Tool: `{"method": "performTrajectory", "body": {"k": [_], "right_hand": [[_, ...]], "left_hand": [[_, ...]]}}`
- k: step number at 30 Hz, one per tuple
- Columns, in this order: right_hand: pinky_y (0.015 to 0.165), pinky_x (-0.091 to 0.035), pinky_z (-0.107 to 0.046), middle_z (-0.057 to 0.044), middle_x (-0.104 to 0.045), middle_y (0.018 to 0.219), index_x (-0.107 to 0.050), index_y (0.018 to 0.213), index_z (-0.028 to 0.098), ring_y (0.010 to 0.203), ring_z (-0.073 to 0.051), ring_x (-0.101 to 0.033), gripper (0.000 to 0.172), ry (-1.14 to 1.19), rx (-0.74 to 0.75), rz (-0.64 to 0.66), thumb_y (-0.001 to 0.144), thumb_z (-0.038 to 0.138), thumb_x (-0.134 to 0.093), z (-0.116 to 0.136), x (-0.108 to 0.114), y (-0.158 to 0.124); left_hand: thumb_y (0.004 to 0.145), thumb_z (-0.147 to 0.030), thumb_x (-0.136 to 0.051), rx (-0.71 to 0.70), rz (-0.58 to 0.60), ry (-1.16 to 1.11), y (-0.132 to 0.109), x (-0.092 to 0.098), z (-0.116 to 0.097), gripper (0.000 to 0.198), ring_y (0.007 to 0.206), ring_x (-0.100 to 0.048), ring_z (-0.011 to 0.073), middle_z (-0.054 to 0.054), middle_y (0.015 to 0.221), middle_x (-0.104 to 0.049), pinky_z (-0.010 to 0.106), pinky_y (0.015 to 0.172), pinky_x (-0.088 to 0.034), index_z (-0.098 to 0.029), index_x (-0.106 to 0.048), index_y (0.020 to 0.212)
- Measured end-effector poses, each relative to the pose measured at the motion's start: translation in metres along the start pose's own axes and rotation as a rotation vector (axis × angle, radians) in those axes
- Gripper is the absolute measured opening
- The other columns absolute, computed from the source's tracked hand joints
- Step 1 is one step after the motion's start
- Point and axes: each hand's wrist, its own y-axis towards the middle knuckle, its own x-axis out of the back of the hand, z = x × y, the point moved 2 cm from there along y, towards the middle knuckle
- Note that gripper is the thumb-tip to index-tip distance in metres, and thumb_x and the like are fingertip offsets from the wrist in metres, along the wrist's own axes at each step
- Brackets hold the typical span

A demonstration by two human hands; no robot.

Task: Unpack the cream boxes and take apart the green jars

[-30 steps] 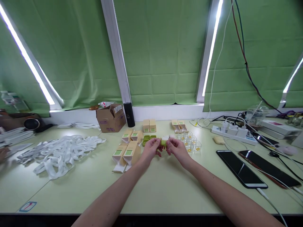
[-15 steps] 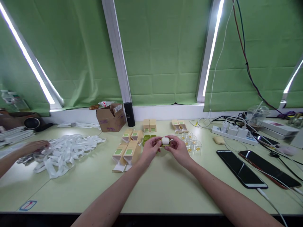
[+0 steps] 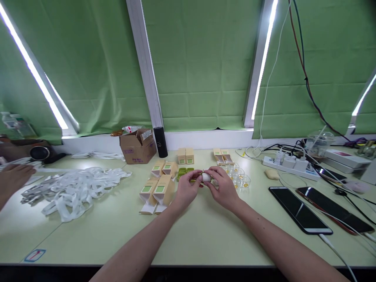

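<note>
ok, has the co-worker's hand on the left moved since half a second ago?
Yes: leftward, judged against the cardboard box. The co-worker's hand was over the white strap pile; now it is at the picture's left edge.

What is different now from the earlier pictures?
The small item has turned, its white part now facing the camera; the left hand and the right hand still hold it. A co-worker's hand reached the white straps, then withdrew leftward. The tan boxes stayed.

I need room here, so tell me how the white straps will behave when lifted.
The white straps will likely sag, given their loose loops. Being tangled, they may drag one another along. Looking thin, they're probably light.
</note>
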Motion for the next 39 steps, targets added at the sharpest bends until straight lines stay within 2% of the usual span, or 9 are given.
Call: {"method": "performTrajectory", "body": {"k": [7,12,16,21,25,30,39], "right_hand": [[0.075,-0.058,-0.038,-0.014,-0.065,0.12,-0.057,0.138,0.023,0.097,-0.026,-0.069,0.034,-0.193,0.172,0.094,0.104,0.024,-0.049,0.006,0.005,0.002],[0.075,-0.058,-0.038,-0.016,-0.065,0.123,-0.055,0.138,0.019,0.095,-0.026,-0.069,0.032,-0.255,0.213,0.109,0.107,0.025,-0.046,0.004,0.004,0.002],[0.075,-0.057,-0.039,-0.016,-0.065,0.124,-0.053,0.139,0.018,0.093,-0.026,-0.07,0.034,-0.317,0.241,0.111,0.107,0.024,-0.044,0.007,0.004,0.002],[0.073,-0.056,-0.038,-0.016,-0.066,0.123,-0.051,0.141,0.02,0.09,-0.026,-0.07,0.034,-0.332,0.236,0.125,0.107,0.022,-0.043,0.01,0.004,0.002],[0.073,-0.056,-0.038,-0.016,-0.065,0.123,-0.05,0.141,0.02,0.09,-0.026,-0.07,0.035,-0.329,0.235,0.131,0.107,0.022,-0.042,0.006,0.002,0.001],[0.073,-0.056,-0.038,-0.017,-0.064,0.123,-0.048,0.143,0.021,0.092,-0.027,-0.07,0.037,-0.313,0.228,0.139,0.106,0.019,-0.041,0.005,0.0,0.001],[0.07,-0.057,-0.037,-0.018,-0.062,0.122,-0.047,0.137,0.017,0.089,-0.026,-0.068,0.036,-0.327,0.209,0.144,0.104,0.014,-0.035,0.011,-0.005,0.003]], "left_hand": [[0.092,-0.033,-0.067,-0.098,0.021,0.131,-0.004,-0.001,-0.002,0.027,0.09,-0.072,0.0227,0.012,0.11,-0.075,0.037,0.079,-0.064,-0.019,-0.073,0.113],[0.094,-0.03,-0.064,-0.177,0.019,0.26,-0.006,0.0,-0.002,0.032,0.095,-0.072,0.0242,0.013,0.12,-0.074,0.038,0.082,-0.062,-0.02,-0.071,0.123],[0.094,-0.027,-0.063,-0.197,0.03,0.308,-0.006,0.0,-0.001,0.033,0.095,-0.071,0.0243,0.013,0.12,-0.075,0.038,0.086,-0.06,-0.021,-0.071,0.125],[0.091,-0.028,-0.068,-0.176,0.024,0.247,-0.006,0.001,0.001,0.032,0.094,-0.071,0.0247,0.012,0.116,-0.076,0.038,0.085,-0.059,-0.022,-0.074,0.121],[0.092,-0.028,-0.066,-0.195,0.028,0.28,-0.005,0.0,0.0,0.03,0.097,-0.07,0.0255,0.011,0.115,-0.076,0.038,0.087,-0.057,-0.023,-0.074,0.121],[0.09,-0.025,-0.066,-0.198,0.007,0.281,-0.006,-0.001,-0.004,0.026,0.093,-0.07,0.0248,0.009,0.104,-0.077,0.037,0.088,-0.055,-0.024,-0.076,0.114],[0.084,-0.015,-0.063,-0.148,-0.044,0.358,-0.005,-0.004,-0.01,0.025,0.08,-0.067,0.0217,0.004,0.096,-0.078,0.032,0.076,-0.05,-0.025,-0.077,0.102]]}}
